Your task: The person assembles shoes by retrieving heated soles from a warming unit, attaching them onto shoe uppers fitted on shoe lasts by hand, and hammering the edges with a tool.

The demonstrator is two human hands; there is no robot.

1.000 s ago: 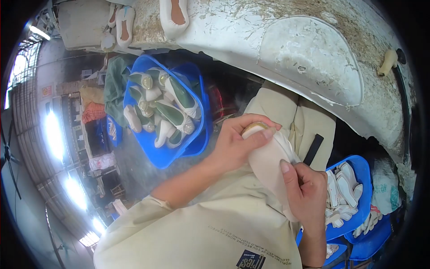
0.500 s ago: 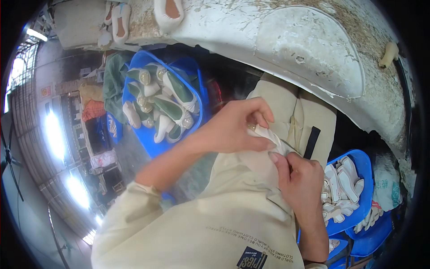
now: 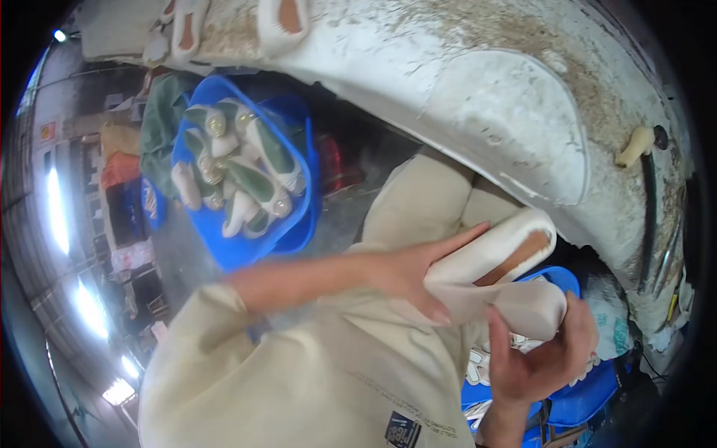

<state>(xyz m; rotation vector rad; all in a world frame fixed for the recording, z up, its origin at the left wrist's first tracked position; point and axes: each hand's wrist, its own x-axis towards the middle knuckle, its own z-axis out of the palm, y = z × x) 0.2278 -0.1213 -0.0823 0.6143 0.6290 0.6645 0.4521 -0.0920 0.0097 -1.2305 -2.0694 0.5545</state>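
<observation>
Head view shows me the left hand [image 3: 414,278] pinching two white flats [image 3: 489,254], right hand [image 3: 539,366] curled round the lower one.

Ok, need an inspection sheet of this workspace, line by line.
Surface: bench scuffed and stained, two white shoes at its far left
Job's things: white shoe, brown inside, against a pale piece, maybe a second shoe
Clutter: blue basket of green-lined shoes, blue bin of white parts at lower right
Grippers: bare hands; left hand spread at the shoe's end, right hand cupping the pale piece
Cables: dark cable or hose at bench's right edge
Surroundings: lit lamps, green cloth behind basket
</observation>
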